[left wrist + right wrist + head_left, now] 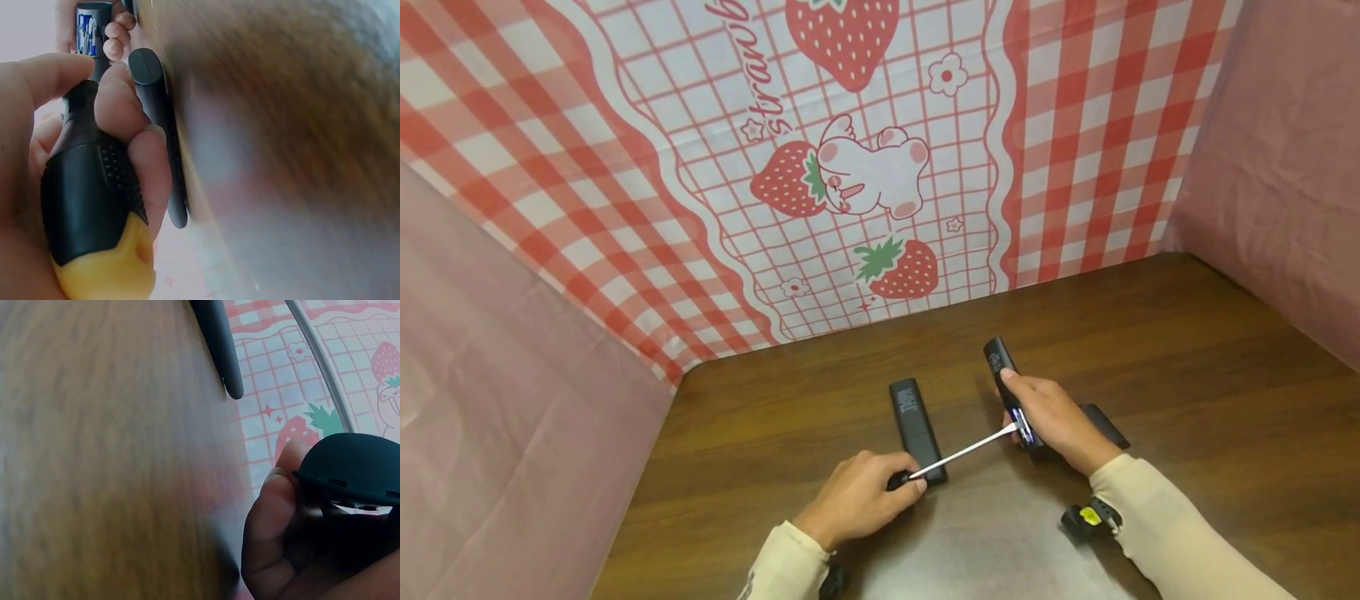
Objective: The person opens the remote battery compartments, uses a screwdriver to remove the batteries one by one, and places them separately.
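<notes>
My left hand [861, 496] grips a screwdriver [94, 200] by its black and yellow handle, thumb and fingers round the neck. The white-looking shaft [962, 453] runs up to the right, its tip at the open battery compartment [1022, 425] of a black remote control [997, 357]. My right hand [1060, 417] holds that remote tilted, thumb on the side with small print. Blue and silvery parts show inside the compartment in the left wrist view. Beside the left fingers, a second black remote [917, 425] lies printed side up on the table.
Behind my right wrist a dark flat object [1105, 425] lies on the wooden table [760, 417], partly hidden. A checked strawberry cloth [962, 158] hangs at the back, with pink cloth walls [1277, 183] on both sides. Each forearm wears a wrist device [1086, 521].
</notes>
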The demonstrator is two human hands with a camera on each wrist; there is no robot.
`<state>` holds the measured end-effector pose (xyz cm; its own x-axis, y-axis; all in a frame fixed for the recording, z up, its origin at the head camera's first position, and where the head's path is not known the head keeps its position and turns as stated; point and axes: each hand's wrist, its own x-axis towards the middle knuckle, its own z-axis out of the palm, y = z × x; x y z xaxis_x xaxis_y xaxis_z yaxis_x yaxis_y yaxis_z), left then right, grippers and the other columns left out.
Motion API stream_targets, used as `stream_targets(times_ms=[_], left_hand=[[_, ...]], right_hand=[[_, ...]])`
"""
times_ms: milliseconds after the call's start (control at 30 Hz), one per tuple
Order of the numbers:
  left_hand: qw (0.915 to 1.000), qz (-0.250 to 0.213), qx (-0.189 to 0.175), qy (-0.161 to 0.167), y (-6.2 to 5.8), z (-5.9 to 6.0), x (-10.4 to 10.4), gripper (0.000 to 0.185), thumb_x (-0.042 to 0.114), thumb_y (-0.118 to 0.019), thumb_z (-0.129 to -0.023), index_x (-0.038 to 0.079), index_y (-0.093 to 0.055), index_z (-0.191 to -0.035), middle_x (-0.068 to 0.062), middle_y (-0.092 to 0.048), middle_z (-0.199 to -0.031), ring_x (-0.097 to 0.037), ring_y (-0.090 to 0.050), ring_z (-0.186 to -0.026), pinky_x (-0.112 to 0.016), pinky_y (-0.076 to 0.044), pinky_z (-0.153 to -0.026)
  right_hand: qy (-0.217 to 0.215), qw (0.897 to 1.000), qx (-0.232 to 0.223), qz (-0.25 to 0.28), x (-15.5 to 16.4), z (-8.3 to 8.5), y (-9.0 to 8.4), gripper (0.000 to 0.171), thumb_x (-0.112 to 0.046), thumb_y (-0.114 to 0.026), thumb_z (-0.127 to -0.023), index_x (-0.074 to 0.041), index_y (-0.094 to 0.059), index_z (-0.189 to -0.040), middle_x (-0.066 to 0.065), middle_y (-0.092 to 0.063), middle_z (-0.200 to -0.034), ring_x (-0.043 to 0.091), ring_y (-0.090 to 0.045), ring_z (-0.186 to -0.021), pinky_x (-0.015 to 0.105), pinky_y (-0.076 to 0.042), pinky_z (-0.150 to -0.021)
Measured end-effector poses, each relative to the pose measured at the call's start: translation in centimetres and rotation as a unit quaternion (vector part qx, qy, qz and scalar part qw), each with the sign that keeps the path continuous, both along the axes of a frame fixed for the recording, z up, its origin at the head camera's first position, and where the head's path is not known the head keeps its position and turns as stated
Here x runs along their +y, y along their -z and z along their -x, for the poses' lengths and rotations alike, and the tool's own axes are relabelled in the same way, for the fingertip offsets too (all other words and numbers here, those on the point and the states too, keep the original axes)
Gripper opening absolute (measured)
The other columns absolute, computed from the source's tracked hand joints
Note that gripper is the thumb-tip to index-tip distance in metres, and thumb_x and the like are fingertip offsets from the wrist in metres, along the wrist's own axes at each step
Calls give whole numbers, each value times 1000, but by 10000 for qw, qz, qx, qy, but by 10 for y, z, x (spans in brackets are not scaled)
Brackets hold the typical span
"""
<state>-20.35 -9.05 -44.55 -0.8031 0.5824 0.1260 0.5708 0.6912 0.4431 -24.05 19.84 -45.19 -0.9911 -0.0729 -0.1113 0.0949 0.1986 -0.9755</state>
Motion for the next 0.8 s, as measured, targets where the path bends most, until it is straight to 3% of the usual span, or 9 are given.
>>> stream_targets(times_ms=[200, 467, 667, 800], left_hand=[[9998, 124, 135, 27, -4, 1, 1, 12, 41, -65, -95, 32, -73, -95, 20, -61, -76, 0, -53, -64, -25, -42, -56], [9996, 202, 185, -24, -7, 1, 2, 10, 40, -66, -94, 33, -72, -94, 21, -60, -75, 0, -53, -63, -24, -41, -55], [9996, 219, 156, -64, -7, 1, 1, 10, 39, -66, -93, 32, -73, -94, 21, -61, -77, 1, -53, -64, -24, -42, -55], [9994, 230, 241, -53, -8, 3, 2, 10, 40, -66, -93, 32, -73, -94, 20, -62, -77, 1, -53, -63, -24, -42, -54]], right_hand=[[-1, 10000, -28, -86, -1, 0, 0, 62, -52, -41, -105, 9, -56, -101, 9, -62, -70, 21, -60, -56, 34, -50, -53], [-41, 9997, -41, -241, -1, 2, -1, 62, -51, -42, -105, 9, -57, -111, 10, -61, -72, 20, -59, -55, 33, -51, -53], [-77, 9995, -83, -279, -3, 2, 0, 61, -50, -43, -105, 8, -57, -108, 10, -61, -73, 19, -59, -55, 33, -51, -53], [-108, 9992, 119, -360, -2, 4, -2, 60, -49, -42, -105, 8, -57, -103, 9, -60, -71, 20, -59, -54, 34, -51, -52]])
